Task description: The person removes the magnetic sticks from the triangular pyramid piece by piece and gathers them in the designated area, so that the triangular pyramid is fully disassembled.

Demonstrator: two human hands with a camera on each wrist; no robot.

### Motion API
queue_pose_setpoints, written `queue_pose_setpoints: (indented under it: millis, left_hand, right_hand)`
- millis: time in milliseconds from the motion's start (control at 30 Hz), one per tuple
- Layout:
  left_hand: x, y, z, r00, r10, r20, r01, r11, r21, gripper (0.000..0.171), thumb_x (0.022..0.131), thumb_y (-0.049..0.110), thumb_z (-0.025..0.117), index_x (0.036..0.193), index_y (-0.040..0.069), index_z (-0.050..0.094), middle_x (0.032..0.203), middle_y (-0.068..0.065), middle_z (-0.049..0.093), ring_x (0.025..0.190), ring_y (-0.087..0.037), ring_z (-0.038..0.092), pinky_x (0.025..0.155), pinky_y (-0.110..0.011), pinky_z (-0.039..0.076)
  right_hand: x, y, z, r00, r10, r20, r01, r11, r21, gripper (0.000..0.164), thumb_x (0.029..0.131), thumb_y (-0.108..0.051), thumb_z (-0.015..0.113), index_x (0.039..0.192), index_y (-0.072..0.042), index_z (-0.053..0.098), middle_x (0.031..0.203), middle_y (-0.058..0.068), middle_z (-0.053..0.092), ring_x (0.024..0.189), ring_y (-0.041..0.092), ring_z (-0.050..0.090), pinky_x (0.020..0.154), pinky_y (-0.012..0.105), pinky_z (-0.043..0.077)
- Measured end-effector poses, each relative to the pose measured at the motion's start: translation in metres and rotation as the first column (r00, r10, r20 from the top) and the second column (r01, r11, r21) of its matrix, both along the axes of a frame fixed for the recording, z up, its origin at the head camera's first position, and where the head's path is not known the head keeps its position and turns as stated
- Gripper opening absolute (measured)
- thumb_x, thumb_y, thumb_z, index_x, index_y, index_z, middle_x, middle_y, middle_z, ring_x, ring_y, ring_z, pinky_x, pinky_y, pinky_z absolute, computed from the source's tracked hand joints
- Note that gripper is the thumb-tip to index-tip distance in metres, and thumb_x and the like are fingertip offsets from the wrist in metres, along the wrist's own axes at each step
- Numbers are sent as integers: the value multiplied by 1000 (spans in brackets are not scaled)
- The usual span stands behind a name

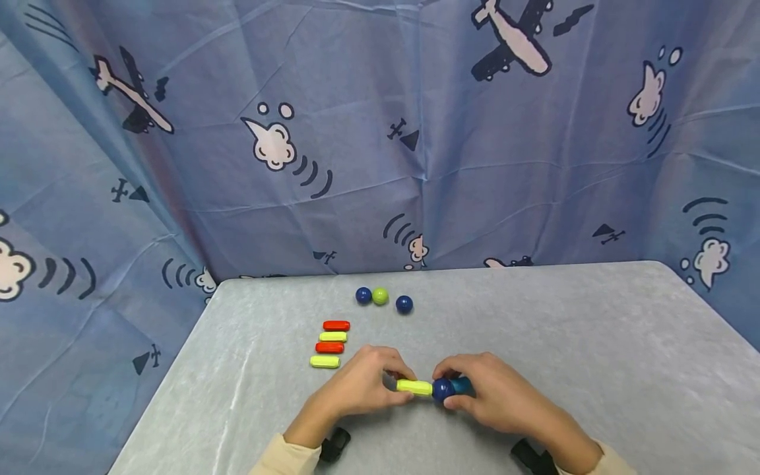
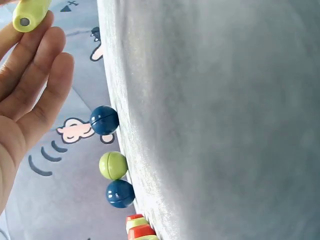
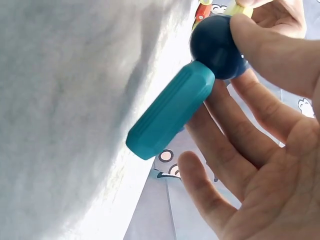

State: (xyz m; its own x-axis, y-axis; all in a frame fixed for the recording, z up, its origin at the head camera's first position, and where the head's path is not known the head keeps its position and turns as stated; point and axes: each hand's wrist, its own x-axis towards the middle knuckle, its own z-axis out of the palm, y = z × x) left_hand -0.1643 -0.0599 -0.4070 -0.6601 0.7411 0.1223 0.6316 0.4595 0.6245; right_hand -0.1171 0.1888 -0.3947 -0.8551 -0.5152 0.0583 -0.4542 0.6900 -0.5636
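Observation:
My left hand (image 1: 363, 384) pinches a yellow-green rod (image 1: 414, 387) between thumb and fingers. In the left wrist view the end of that rod (image 2: 29, 20) shows a small grey dot. Between the thumb and fingers of my right hand (image 1: 501, 394) is a dark blue ball (image 1: 442, 390). A teal rod (image 3: 171, 111) is joined to this ball (image 3: 216, 46) and slants away from it in the right wrist view. From the head, the yellow-green rod meets the ball's left side; whether they are joined I cannot tell.
Left of the hands, red rods (image 1: 329, 347) and yellow-green rods (image 1: 324, 361) lie in a column on the grey table (image 1: 564, 316). Farther back sit a blue ball (image 1: 363, 295), a green ball (image 1: 380, 296) and another blue ball (image 1: 404, 304). A patterned blue curtain (image 1: 356, 132) hangs behind.

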Motion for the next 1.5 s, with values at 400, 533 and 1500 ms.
queue_pose_setpoints:
  millis: [400,533,1500]
  left_hand:
    - [0,-1,-1,1000,-14,-7,14,1000,6,14,78,16,83,92,18,79,83,12,69,76,7,58,72,-15,52]
    - [-1,-2,-2,1000,-20,-3,20,1000,-13,14,79,16,83,92,17,79,83,12,69,76,7,58,72,-14,51]
    - [-10,-20,-4,999,33,-39,-36,996,-86,13,76,12,82,89,16,80,82,10,70,74,2,58,69,-13,46]
  right_hand:
    - [5,-6,-3,997,-24,-73,29,997,68,30,82,-28,80,109,-24,67,101,-19,68,92,-1,62,84,41,49]
    - [7,-9,-5,996,-19,-88,26,996,86,30,82,-28,80,109,-25,66,102,-19,67,95,2,62,85,44,49]
    - [2,-2,-4,997,-1,-82,16,984,176,36,80,-10,80,108,-29,69,112,-15,67,112,18,63,98,53,45]
